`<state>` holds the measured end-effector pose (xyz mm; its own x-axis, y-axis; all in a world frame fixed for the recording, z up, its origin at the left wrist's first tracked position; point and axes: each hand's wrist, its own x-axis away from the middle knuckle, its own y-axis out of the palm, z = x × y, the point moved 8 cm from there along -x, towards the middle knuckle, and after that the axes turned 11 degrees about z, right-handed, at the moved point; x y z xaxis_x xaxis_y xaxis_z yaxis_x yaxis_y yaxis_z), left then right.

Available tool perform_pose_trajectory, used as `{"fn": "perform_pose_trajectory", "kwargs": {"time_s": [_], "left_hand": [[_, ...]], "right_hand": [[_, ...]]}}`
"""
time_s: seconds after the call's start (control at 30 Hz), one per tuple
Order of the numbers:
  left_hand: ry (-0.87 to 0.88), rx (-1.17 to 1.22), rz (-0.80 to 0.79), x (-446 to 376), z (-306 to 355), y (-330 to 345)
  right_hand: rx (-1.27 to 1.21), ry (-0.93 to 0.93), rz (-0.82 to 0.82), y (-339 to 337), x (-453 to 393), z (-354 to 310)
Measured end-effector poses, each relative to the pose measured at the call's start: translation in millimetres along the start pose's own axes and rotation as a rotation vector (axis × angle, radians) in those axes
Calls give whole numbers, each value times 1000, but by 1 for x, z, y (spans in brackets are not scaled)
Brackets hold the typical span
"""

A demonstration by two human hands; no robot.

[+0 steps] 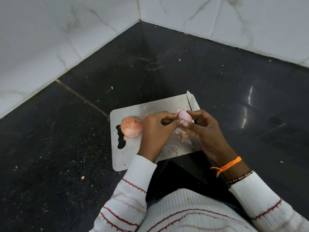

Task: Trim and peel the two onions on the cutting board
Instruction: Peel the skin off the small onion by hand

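A steel cutting board (127, 156) lies on the dark counter. An onion in its papery orange skin (131, 126) sits on the board's left side beside the handle slot. Above the board's middle both hands hold a pale pink onion with its skin off (184, 116). My right hand (205, 131) cups it from below and the right. My left hand (157, 131) pinches at its left side with the fingertips. A knife blade (192, 102) lies along the board's far right edge, its handle hidden behind my right hand.
Bits of onion skin (184, 137) lie on the board under my hands, and a scrap (82, 177) on the black counter (66, 131) to the left. White tiled walls (50, 39) meet in a corner behind. The counter's front edge runs just below the board.
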<state>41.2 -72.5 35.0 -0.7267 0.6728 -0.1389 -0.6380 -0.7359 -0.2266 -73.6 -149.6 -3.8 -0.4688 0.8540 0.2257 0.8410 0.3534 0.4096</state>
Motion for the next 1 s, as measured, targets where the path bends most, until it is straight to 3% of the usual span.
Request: {"fn": "perform_pose_trajectory", "kwargs": {"time_s": [0.43,0.63,0.8,0.93,1.0], "left_hand": [[208,-249,70,-2,4,-1],[-68,-58,96,-5,-18,-4],[-165,17,77,-4,-22,-1],[-431,306,64,2,-35,4],[-494,333,70,4,-41,4]], "right_hand": [[51,32,-20,0,-4,8],[-21,66,-84,4,-2,11],[-11,82,-110,2,-4,12],[-93,138,-126,1,-5,15],[-62,136,-120,1,-5,17]]}}
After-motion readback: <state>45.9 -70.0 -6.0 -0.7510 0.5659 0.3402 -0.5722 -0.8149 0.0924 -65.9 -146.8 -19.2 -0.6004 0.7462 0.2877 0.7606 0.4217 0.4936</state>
